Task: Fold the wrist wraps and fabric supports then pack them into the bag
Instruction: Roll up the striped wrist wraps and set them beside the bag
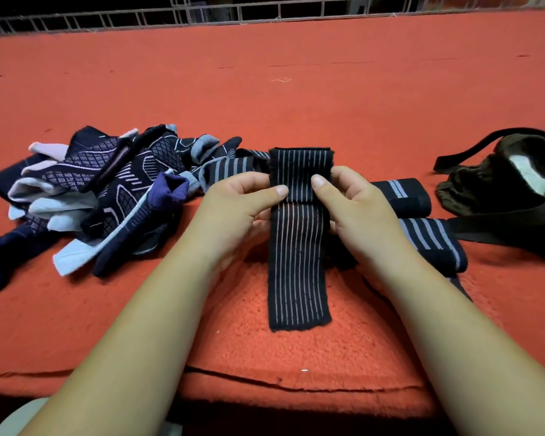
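Note:
A black wrist wrap [298, 269] with thin pale stripes hangs in front of me, its top part doubled over. My left hand [236, 209] pinches its left edge at the fold with thumb on top. My right hand [356, 202] pinches the right edge the same way. The loose lower end lies on the red surface. A dark olive bag [497, 187] with black straps sits open at the right. Two folded striped wraps [422, 237] lie between my right hand and the bag.
A heap of dark blue and pale fabric supports [107, 190] lies to the left, with another striped wrap [230, 166] trailing from it. Everything rests on a red fleecy cover [296, 99]. A metal grid fence [202, 14] runs along the far edge.

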`<move>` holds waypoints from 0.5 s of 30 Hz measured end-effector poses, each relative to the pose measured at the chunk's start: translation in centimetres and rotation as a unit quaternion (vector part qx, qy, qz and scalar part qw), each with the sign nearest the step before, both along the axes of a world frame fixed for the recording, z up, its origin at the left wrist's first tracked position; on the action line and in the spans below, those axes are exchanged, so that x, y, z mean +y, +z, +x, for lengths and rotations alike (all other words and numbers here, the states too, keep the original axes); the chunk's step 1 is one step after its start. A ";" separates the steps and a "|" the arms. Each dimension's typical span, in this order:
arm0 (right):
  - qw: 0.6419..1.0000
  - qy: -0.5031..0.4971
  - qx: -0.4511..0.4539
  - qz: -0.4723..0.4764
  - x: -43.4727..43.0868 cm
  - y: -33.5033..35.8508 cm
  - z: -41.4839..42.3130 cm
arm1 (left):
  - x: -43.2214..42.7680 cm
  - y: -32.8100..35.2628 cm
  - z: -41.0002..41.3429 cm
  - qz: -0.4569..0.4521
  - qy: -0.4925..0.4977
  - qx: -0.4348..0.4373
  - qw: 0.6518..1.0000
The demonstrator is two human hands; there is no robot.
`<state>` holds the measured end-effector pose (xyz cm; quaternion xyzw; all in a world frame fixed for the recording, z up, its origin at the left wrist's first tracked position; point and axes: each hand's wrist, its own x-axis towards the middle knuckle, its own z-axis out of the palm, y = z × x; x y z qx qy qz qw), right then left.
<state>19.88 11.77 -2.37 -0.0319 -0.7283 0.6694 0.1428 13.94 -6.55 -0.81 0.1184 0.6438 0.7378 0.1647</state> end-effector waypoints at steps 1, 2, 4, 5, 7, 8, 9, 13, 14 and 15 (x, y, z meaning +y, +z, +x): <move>1.000 0.000 -0.002 0.008 0.0 0.0 0.0 | 0.1 -0.1 0.0 0.006 0.013 0.000 1.000; 1.000 0.001 -0.004 0.007 0.0 0.0 -0.1 | 0.3 -0.1 0.0 0.011 0.027 0.002 1.000; 1.000 0.021 -0.007 -0.007 0.1 -0.1 -0.2 | 0.4 -0.2 -0.1 0.020 0.047 0.009 0.999; 0.999 0.032 -0.011 -0.021 0.1 -0.2 -0.3 | 0.5 -0.3 -0.1 0.028 0.053 0.012 0.998; 0.996 0.052 -0.023 -0.075 0.1 -0.2 -0.5 | 0.6 -0.2 -0.1 0.047 0.051 0.012 0.998; 0.992 0.057 -0.027 -0.111 0.0 -0.1 -0.7 | 0.6 -0.1 -0.1 0.059 0.045 0.009 0.997; 0.986 0.059 -0.028 -0.150 0.0 0.0 -0.8 | 0.6 0.0 -0.1 0.068 0.040 0.006 0.997; 0.969 0.059 -0.024 -0.239 0.5 0.7 -0.7 | 0.6 0.3 -0.3 0.089 0.033 -0.017 0.995; 0.969 0.058 -0.022 -0.237 0.6 0.7 -0.7 | 0.6 0.4 -0.2 0.094 0.031 -0.021 0.995; 0.973 0.055 -0.018 -0.224 0.7 0.7 -0.7 | 0.7 0.3 -0.2 0.094 0.030 -0.022 0.995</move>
